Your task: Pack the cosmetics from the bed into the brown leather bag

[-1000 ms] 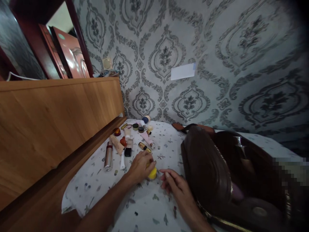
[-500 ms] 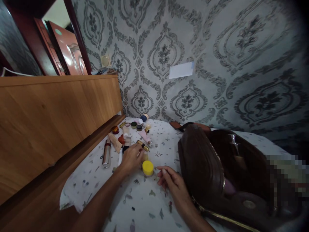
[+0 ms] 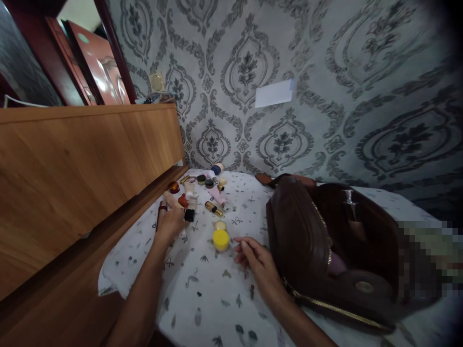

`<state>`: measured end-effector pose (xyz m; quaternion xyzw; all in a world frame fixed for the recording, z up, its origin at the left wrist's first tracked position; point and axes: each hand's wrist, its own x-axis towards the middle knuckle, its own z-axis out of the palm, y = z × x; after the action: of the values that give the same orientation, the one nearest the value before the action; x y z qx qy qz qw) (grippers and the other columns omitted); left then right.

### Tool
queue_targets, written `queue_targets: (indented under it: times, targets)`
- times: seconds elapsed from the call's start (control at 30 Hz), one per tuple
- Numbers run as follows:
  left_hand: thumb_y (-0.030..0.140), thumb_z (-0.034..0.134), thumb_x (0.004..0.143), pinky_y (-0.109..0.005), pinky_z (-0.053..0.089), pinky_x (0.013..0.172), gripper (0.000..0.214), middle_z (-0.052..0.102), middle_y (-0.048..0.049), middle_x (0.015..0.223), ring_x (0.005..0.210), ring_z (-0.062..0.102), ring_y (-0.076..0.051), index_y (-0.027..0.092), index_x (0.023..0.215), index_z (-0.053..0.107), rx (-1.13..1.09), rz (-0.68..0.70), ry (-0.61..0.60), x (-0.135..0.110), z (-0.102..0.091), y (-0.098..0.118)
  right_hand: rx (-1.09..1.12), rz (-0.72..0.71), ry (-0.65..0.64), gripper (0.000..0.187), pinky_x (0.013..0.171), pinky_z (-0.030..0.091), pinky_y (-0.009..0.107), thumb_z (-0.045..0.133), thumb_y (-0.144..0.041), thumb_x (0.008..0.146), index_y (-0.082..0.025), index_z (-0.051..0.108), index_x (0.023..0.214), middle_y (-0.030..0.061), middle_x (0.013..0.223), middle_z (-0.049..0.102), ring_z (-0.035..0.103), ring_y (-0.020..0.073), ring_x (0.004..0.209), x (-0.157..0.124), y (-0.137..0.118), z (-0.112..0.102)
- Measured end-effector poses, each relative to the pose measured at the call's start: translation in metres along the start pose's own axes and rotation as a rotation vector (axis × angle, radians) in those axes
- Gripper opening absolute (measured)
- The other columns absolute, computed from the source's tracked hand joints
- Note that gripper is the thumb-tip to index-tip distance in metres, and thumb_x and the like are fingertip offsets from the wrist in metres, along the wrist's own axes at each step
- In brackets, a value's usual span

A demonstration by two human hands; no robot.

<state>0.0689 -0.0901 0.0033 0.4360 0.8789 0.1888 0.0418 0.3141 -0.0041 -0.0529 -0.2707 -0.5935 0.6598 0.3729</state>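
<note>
1. My left hand (image 3: 172,222) lies palm down over the near end of a slim silver metal bottle with a red band (image 3: 161,208), close to the long wooden panel (image 3: 90,164) on my left. The bottle's top end pokes out beyond my knuckles. I cannot tell whether my fingers are closed on it or only resting on it.
2. My right hand (image 3: 253,258) rests on the white cloth printed with small grey figures (image 3: 217,303). Its fingers are loosely curled and hold nothing. It sits just beside the open brown leather bag (image 3: 304,231).
3. My hands are apart, and between them stands a small round jar with a bright yellow lid (image 3: 221,239), which neither hand touches.
4. Just behind that jar is a smaller cream-coloured round pot (image 3: 220,225).
5. Beyond my left hand lie a small black square cap (image 3: 189,215), a gold and black lipstick tube (image 3: 214,208) and a pale pink squeeze tube (image 3: 218,195). More small cosmetics are scattered toward the grey patterned wallpaper (image 3: 253,96).
6. The bag lies on its side to my right with its mouth gaping.
</note>
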Motion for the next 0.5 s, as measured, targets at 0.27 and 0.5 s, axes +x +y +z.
queue_targets:
  times: [0.27, 0.5]
  targets:
    - [0.018, 0.063, 0.069, -0.027, 0.045, 0.063, 0.017, 0.053, 0.0012, 0.067, 0.072, 0.059, -0.019, 0.02, 0.071, 0.046, -0.12, -0.024, -0.103, 0.006, -0.013, -0.018, 0.016, 0.011, 0.004, 0.058, 0.046, 0.042, 0.026, 0.066, -0.07, 0.068, -0.015, 0.069, 0.087, 0.0049, 0.071, 0.064, 0.057, 0.0163, 0.056, 0.0, 0.001, 0.0]
    - [0.039, 0.077, 0.065, -0.019, 0.046, 0.048, 0.052, 0.055, 0.0027, 0.079, 0.065, 0.056, -0.012, 0.02, 0.104, 0.047, -0.928, 0.116, -0.298, -0.002, -0.023, -0.005, -0.018, 0.004, -0.008, 0.057, 0.048, 0.042, 0.026, 0.066, -0.069, 0.07, -0.015, 0.071, 0.089, 0.0045, 0.068, 0.064, 0.056, 0.0159, 0.055, -0.001, -0.001, 0.0]
